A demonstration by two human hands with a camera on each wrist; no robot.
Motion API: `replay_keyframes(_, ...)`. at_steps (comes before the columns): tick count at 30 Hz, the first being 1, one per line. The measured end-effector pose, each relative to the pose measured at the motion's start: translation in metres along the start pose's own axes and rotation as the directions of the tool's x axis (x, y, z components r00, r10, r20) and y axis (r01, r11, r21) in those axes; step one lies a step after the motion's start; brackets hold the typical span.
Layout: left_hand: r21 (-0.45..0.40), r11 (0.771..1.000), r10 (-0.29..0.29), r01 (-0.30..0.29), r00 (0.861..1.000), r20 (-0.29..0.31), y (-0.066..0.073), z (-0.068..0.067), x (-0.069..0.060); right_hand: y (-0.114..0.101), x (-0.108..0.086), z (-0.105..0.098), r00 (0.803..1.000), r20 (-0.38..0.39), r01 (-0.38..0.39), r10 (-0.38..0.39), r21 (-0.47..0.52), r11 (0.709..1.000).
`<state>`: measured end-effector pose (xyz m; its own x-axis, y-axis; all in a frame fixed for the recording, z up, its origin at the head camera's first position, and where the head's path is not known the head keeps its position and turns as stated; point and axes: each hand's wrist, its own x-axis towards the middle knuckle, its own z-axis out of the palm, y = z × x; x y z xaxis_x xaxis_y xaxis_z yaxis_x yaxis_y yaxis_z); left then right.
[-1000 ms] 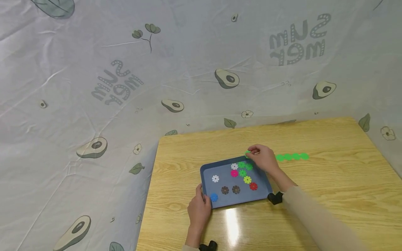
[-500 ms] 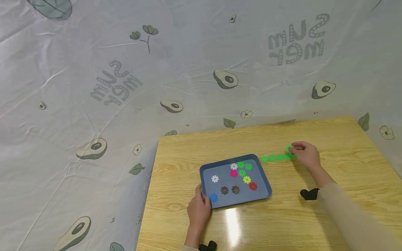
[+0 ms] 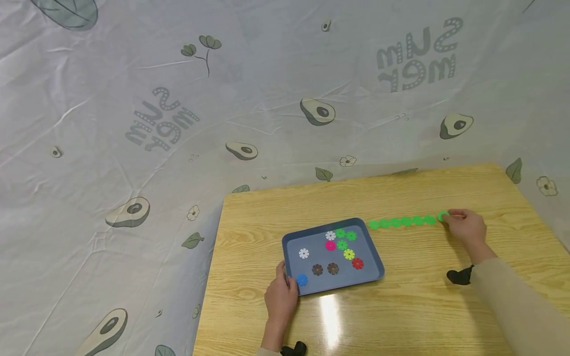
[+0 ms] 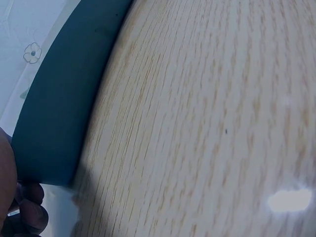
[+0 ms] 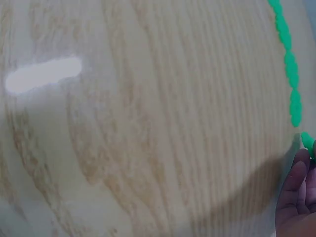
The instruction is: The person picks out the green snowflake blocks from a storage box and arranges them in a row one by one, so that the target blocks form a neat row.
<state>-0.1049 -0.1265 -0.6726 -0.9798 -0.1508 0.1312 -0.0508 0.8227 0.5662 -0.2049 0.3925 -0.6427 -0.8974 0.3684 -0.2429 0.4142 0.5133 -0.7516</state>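
Observation:
My right hand (image 3: 466,229) pinches a green notched plastic disc (image 3: 442,216) at the right end of a row of green discs (image 3: 395,222) on the table. A small gap parts the held disc from the row; in the right wrist view this green disc (image 5: 308,141) shows at the fingertips. My left hand (image 3: 281,298) grips the near left corner of a blue-grey tray (image 3: 329,287), its thumb over the rim. In the left wrist view the tray wall (image 4: 57,108) stands beside the fingers. Inside the tray lie several notched discs, including green discs (image 3: 341,244).
Also in the tray are white (image 3: 304,253), pink, yellow, red, brown and blue discs (image 3: 302,280). The wooden table (image 3: 401,316) meets a patterned cloth (image 3: 267,89) at its back and left edges. Black wrist devices (image 3: 459,276) sit on both arms.
Over the last second my right hand has moved right from the tray's far edge, carrying a green disc past the row to its right end. My left hand has stayed on the tray.

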Motion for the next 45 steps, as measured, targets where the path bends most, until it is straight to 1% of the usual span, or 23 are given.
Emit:
replay_keyframes(7, 0.004, 1.000, 0.013, -0.013, 1.000, -0.013, 0.000, 0.000, 0.000, 0.005, -0.001, 0.003, 1.000, -0.009, -0.022, 0.022, -0.040, 0.999)
replay_keyframes(11, 0.002, 1.000, 0.018, -0.017, 1.000, -0.023, 0.000, 0.000, -0.001, 0.004, 0.000, 0.003, 1.000, -0.005, -0.016, 0.016, -0.058, 0.998)
replay_keyframes(19, -0.004, 1.000, 0.012, -0.012, 1.000, -0.022, 0.000, 0.000, -0.001, 0.003, -0.002, 0.001, 1.000, 0.003, 0.004, -0.003, -0.079, 0.997)
replay_keyframes(23, -0.009, 1.000, 0.014, -0.014, 1.000, -0.020, 0.000, 0.001, -0.001, 0.001, -0.005, 0.001, 1.000, -0.004, 0.016, -0.016, -0.073, 0.997)
replay_keyframes(28, -0.010, 0.999, 0.033, -0.033, 0.999, -0.033, -0.001, 0.002, -0.001, -0.004, -0.011, 0.005, 0.999, 0.012, 0.036, -0.036, -0.051, 0.998)
replay_keyframes(30, -0.006, 0.999, 0.041, -0.041, 0.998, -0.042, -0.002, 0.002, 0.000, -0.008, -0.013, 0.010, 0.998, 0.018, 0.062, -0.061, -0.052, 0.997)
replay_keyframes(34, -0.002, 0.999, 0.039, -0.039, 0.998, -0.042, -0.002, 0.002, 0.000, -0.025, -0.020, 0.024, 0.988, 0.028, 0.153, -0.151, -0.062, 0.986)
replay_keyframes(37, 0.000, 1.000, 0.023, -0.023, 0.999, -0.023, -0.003, 0.002, 0.000, -0.040, -0.028, 0.038, 0.975, 0.049, 0.221, -0.218, -0.061, 0.973)
replay_keyframes(40, -0.001, 1.000, 0.012, -0.012, 1.000, -0.010, -0.003, 0.002, 0.000, -0.058, -0.038, 0.053, 0.961, 0.086, 0.266, -0.262, -0.039, 0.963)
replay_keyframes(45, -0.005, 1.000, 0.021, -0.021, 1.000, -0.022, -0.003, 0.003, 0.000, -0.088, -0.057, 0.077, 0.938, 0.127, 0.324, -0.321, -0.001, 0.946)
